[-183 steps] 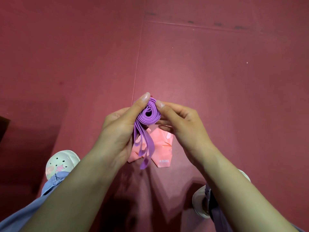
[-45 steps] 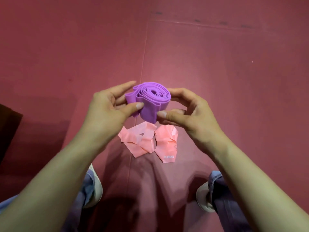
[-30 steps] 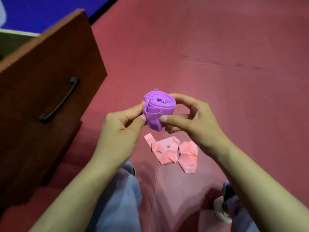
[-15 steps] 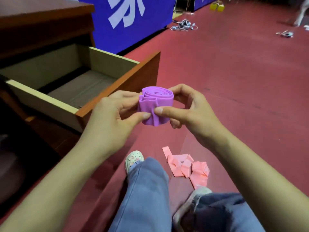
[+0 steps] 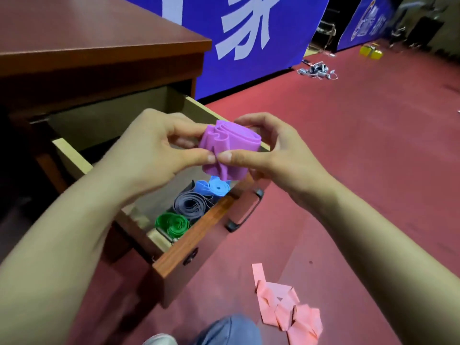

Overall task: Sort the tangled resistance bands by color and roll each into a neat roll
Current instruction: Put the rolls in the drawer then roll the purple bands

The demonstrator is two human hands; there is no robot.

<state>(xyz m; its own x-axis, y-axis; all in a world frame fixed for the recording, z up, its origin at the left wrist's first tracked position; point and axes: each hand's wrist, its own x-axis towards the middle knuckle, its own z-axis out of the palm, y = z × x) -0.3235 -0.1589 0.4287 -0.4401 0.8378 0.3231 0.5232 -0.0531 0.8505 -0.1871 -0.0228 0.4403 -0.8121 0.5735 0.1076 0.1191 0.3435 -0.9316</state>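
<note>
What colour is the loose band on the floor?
The band is pink; the head view, the only one, shows it.

Head camera looks down, close above drawer [image 5: 199, 235].

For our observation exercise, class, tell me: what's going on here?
A person holds a rolled purple band at an open wooden drawer, pinching it with the left hand and right hand. In the drawer lie a green roll, a grey roll and blue rolls. A pink band lies crumpled on the red floor, not yet rolled.
</note>
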